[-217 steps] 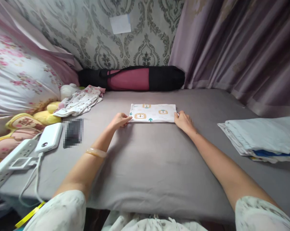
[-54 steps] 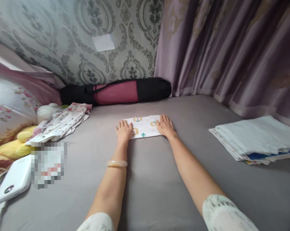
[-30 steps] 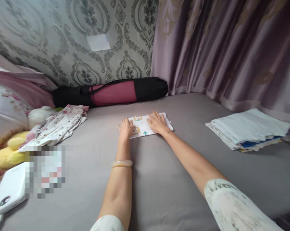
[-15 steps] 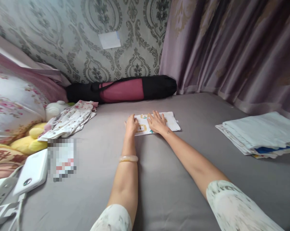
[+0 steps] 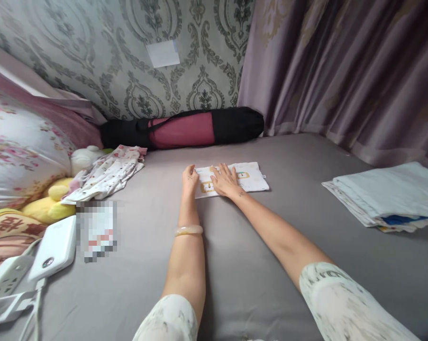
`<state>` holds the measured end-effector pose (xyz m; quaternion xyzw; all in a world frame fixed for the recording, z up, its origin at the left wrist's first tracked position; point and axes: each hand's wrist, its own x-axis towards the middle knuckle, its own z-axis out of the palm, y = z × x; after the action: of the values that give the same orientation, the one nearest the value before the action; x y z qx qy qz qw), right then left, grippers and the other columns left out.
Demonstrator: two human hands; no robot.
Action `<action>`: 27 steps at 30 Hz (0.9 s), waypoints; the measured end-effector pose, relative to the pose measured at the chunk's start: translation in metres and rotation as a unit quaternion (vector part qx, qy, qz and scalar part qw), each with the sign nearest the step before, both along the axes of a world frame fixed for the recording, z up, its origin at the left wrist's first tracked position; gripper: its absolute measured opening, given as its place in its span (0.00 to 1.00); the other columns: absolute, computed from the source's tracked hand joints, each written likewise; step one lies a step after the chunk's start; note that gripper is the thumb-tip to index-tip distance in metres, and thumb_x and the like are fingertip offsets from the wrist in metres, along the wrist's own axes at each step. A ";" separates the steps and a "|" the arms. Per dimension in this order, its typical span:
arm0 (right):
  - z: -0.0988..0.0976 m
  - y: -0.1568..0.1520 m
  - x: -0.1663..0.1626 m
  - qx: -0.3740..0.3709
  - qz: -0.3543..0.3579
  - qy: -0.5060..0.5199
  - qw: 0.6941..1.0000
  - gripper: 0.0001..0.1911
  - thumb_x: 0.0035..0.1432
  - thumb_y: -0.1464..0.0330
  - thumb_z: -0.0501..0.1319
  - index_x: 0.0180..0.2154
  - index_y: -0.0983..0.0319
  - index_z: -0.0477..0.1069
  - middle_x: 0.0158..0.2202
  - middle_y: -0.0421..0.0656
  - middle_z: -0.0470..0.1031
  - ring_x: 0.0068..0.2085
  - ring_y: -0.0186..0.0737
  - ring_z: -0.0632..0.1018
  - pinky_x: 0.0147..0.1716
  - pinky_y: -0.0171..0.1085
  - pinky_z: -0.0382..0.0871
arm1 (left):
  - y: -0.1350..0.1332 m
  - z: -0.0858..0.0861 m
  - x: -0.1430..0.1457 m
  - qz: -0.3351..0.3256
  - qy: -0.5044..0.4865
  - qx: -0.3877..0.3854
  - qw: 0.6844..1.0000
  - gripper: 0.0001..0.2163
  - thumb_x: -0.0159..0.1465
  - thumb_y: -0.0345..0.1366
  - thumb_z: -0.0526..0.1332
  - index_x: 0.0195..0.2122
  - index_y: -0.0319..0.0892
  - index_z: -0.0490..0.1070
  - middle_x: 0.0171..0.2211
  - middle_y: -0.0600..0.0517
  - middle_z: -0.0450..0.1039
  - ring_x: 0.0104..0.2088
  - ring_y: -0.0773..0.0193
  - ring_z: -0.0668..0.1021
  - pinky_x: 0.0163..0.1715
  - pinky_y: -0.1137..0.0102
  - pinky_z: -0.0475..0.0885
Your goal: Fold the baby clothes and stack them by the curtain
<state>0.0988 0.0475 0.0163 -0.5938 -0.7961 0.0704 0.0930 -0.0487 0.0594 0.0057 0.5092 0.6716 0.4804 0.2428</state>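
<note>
A folded white cloth with yellow animal prints lies flat on the grey bed sheet. A small tag sticks out at its right edge. My left hand is closed at the cloth's left edge, its fingers curled and partly hidden from me. Spread flat on the middle of the cloth is my right hand, fingers apart, covering some of the print. A pale bangle circles my left forearm.
To the right lies a stack of folded cloths. Printed clothes, a yellow plush toy, a white power bank and a power strip are at left. A black and maroon long bag lies along the wall.
My left hand has turned and curled closed at the cloth's left edge. My right hand has slid slightly left over the cloth, fingers still spread. The view has shifted a little.
</note>
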 end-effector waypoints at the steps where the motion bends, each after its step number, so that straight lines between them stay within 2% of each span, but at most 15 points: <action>1: 0.000 0.000 -0.005 0.001 0.008 0.005 1.000 0.29 0.69 0.59 0.40 0.68 0.61 0.51 0.71 0.51 0.45 0.70 0.50 0.46 0.65 0.56 0.35 | 0.000 0.000 -0.001 0.004 -0.011 0.006 1.000 0.21 0.63 0.29 0.49 0.55 0.33 0.70 0.55 0.39 0.72 0.56 0.58 0.74 0.57 0.66 0.67; 5: -0.006 0.001 -0.019 -0.017 0.019 0.005 1.000 0.31 0.69 0.58 0.39 0.68 0.61 0.50 0.71 0.49 0.44 0.70 0.51 0.45 0.65 0.56 0.36 | 0.002 -0.001 -0.003 0.018 -0.037 0.021 0.999 0.19 0.62 0.28 0.49 0.51 0.34 0.72 0.51 0.41 0.75 0.53 0.59 0.76 0.55 0.65 0.69; 9: -0.012 0.003 -0.021 -0.006 0.017 0.003 1.000 0.31 0.69 0.58 0.39 0.68 0.62 0.50 0.71 0.49 0.45 0.70 0.51 0.46 0.65 0.57 0.36 | 0.004 -0.004 -0.005 0.033 -0.069 0.034 0.996 0.18 0.61 0.30 0.51 0.48 0.36 0.74 0.48 0.43 0.77 0.49 0.58 0.78 0.52 0.63 0.71; 16: -0.005 0.002 -0.034 -0.005 0.018 0.001 1.000 0.30 0.69 0.59 0.40 0.68 0.63 0.52 0.71 0.51 0.45 0.70 0.51 0.46 0.65 0.55 0.34 | 0.006 -0.002 -0.009 0.094 -0.181 0.056 0.977 0.15 0.60 0.31 0.50 0.44 0.36 0.73 0.41 0.43 0.78 0.42 0.61 0.80 0.45 0.65 0.74; 20: -0.008 -0.001 -0.042 0.009 0.031 0.006 0.999 0.30 0.69 0.59 0.40 0.67 0.63 0.53 0.70 0.52 0.48 0.69 0.50 0.48 0.65 0.54 0.32 | 0.003 0.003 -0.012 0.110 -0.251 0.040 0.961 0.15 0.60 0.29 0.49 0.44 0.37 0.71 0.41 0.44 0.78 0.41 0.63 0.81 0.43 0.67 0.74; 27: -0.003 0.000 -0.051 0.007 0.023 -0.007 1.000 0.29 0.68 0.60 0.42 0.66 0.64 0.55 0.70 0.52 0.48 0.69 0.50 0.48 0.65 0.55 0.33 | 0.001 0.009 -0.013 0.149 -0.276 0.047 0.948 0.15 0.61 0.28 0.48 0.43 0.37 0.70 0.40 0.42 0.78 0.40 0.63 0.81 0.41 0.69 0.74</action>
<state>0.0480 0.0472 0.0130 -0.5749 -0.8108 0.0631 0.0901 -0.0613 0.0607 0.0151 0.2614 0.6233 0.6639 0.3199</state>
